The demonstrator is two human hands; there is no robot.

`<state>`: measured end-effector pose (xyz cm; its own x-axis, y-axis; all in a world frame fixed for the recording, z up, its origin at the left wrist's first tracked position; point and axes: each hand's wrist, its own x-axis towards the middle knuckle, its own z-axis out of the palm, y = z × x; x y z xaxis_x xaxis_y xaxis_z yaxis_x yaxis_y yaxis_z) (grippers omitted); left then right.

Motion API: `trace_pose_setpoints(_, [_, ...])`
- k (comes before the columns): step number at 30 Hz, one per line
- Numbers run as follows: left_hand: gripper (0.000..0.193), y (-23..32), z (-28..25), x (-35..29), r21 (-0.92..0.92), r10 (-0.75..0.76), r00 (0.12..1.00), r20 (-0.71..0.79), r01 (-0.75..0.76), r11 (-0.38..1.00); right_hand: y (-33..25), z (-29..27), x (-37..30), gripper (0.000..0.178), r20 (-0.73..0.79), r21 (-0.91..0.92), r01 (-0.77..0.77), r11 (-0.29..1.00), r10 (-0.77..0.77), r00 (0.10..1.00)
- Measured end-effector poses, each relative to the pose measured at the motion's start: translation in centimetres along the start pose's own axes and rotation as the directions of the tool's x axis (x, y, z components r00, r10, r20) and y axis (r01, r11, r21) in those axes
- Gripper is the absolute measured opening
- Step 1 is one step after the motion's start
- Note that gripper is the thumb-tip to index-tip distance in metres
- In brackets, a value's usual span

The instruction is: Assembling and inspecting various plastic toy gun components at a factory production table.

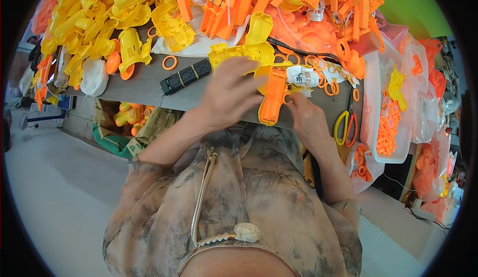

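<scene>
My left hand (226, 95) is over the table edge, slightly blurred, with its fingers stretched toward an orange plastic handle piece (271, 100). My right hand (309, 117) pinches the right side of that handle at its lower part; its fingertips are partly hidden. The handle's upper end meets a white and clear motor unit (302, 76). Behind my left hand lies a yellow plastic shell (244, 53), partly covered by the fingers. Left of it rests a black bar-shaped part (186, 77) with tan bands round it.
Yellow shells (84, 23) and orange handles (244, 3) are heaped along the back. Scissors (346, 125) with yellow and red grips lie at right, beside a clear bin (371, 122) of small orange parts. Several orange rings (170, 62) lie about. A sack (112, 135) stands below the table.
</scene>
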<state>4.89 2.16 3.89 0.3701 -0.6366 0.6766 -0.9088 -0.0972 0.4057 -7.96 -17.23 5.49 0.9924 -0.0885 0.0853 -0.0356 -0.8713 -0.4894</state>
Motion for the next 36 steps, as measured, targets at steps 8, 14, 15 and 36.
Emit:
trace_pose_setpoints(8, [0.042, -3.2, -7.2, -3.2, 0.546, -0.517, 0.854, 0.051, 0.41, 0.731, -1.7, 2.0, -3.2, 0.039, -0.271, 0.012, 0.049, 0.999, -0.044, 0.962])
trace_pose_setpoints(14, [0.044, -3.8, -6.2, -5.0, 0.557, -0.464, 0.883, 0.066, 0.353, 0.751, -2.6, 3.2, -2.8, 0.057, -0.089, -0.081, 0.001, 0.997, -0.008, 0.996])
trace_pose_setpoints(15, [0.045, -4.0, -6.3, -5.3, 0.547, -0.432, 0.902, 0.014, 0.355, 0.758, -2.6, 3.3, -2.8, 0.057, -0.092, -0.082, -0.005, 0.997, -0.003, 0.996])
trace_pose_setpoints(36, [0.036, -0.6, 2.0, 5.9, -0.922, -0.557, 0.769, 0.315, 0.386, 0.011, -0.9, 4.3, -2.6, 0.051, -0.114, -0.062, 0.182, 0.981, -0.188, 0.976])
